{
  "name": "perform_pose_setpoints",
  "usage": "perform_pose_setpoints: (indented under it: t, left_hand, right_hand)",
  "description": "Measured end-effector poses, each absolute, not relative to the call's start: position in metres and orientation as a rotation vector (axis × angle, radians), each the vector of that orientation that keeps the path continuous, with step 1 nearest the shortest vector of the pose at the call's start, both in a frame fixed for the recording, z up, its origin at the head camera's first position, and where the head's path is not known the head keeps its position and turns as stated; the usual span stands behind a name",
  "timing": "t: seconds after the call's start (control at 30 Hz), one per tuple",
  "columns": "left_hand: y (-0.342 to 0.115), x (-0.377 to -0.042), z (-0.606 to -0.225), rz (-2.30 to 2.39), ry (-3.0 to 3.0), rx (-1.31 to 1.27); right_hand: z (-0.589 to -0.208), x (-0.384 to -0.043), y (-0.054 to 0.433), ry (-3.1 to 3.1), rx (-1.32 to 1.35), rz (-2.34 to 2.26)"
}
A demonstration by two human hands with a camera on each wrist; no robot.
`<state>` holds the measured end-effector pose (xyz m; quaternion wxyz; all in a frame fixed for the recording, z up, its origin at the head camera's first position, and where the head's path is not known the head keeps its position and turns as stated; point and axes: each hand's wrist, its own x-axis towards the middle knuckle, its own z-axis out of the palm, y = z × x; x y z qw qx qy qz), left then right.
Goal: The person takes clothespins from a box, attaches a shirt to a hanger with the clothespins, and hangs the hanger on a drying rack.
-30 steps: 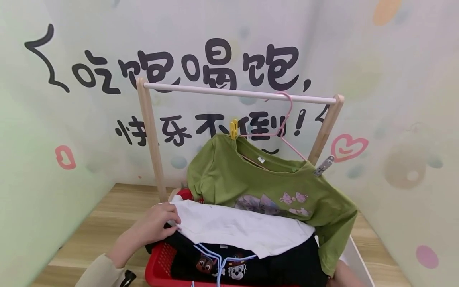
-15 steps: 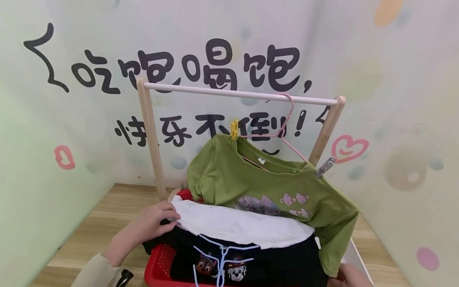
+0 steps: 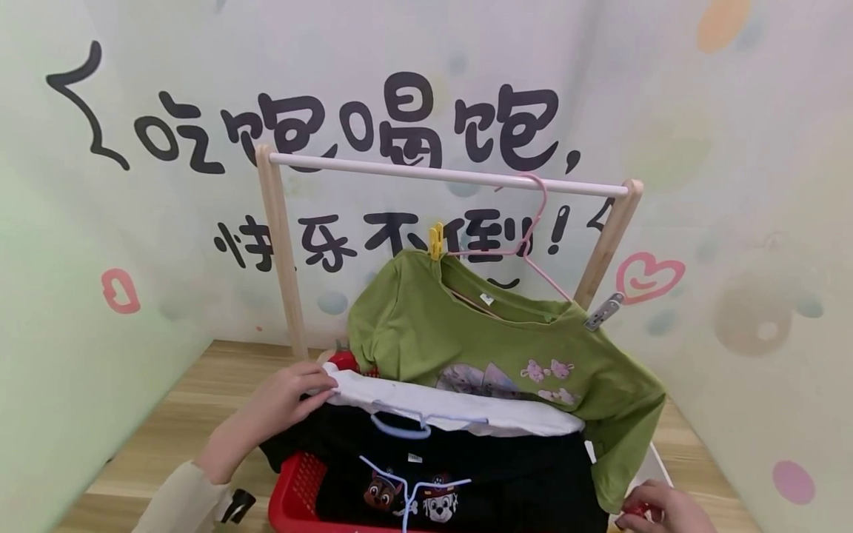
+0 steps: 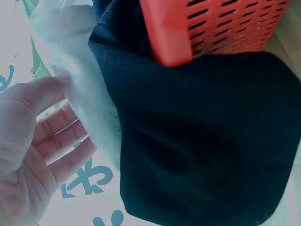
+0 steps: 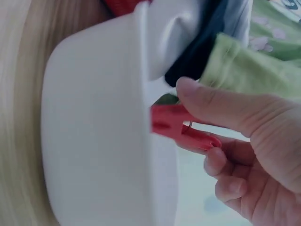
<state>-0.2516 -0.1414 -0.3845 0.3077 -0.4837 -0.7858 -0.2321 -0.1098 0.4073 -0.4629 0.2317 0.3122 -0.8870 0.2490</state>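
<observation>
My left hand (image 3: 288,400) pinches the left edge of a white garment (image 3: 460,414), its thumb on the near side of the cloth in the left wrist view. Over that garment lies a light blue hanger (image 3: 403,431). A black shirt (image 3: 533,474) with cartoon dog prints is spread below it, a second blue hanger (image 3: 433,485) on top. At the lower right, my right hand (image 3: 666,507) holds a red clothespin (image 5: 181,126) between thumb and fingers, over the rim of a white bin (image 5: 99,127). The clothespin's tips partly hide behind the rim.
A green long-sleeved shirt (image 3: 493,333) hangs from a pink hanger (image 3: 526,240) on the rack's white rod (image 3: 400,170), with a yellow clip (image 3: 436,242) and a grey clip (image 3: 604,311) on it. A red basket (image 3: 300,488) stands under the black shirt.
My right hand has come up from the lower right corner and now shows a red clothespin. The white garment's front edge has drawn back, uncovering more black shirt and a blue hanger's hook.
</observation>
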Motion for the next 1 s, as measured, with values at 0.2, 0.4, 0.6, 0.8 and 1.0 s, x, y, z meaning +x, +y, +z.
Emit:
perform_pose_setpoints:
  t: [0.2, 0.4, 0.6, 0.8, 1.0]
  left_hand:
    - [-0.136, -0.257, -0.384, -0.568, -2.016, -1.206]
    - [-0.131, -0.257, -0.38, -0.546, -1.98, -1.117]
    - [-0.128, -0.256, -0.376, -0.549, -1.969, -1.08]
    - [-0.128, -0.257, -0.375, -0.559, -1.943, -1.082]
    - [-0.127, -0.258, -0.375, -0.558, -1.926, -1.076]
  right_hand:
    - [-0.439, -0.094, 0.394, -2.573, 0.686, 0.829]
    - [-0.409, -0.083, 0.362, -2.461, 0.35, 0.831]
    - [-0.378, -0.081, 0.32, -2.319, 0.229, 0.713]
    - [-0.364, -0.09, 0.285, -2.242, 0.506, 0.757]
    - [-0.356, -0.107, 0.24, -2.145, 0.735, 0.911]
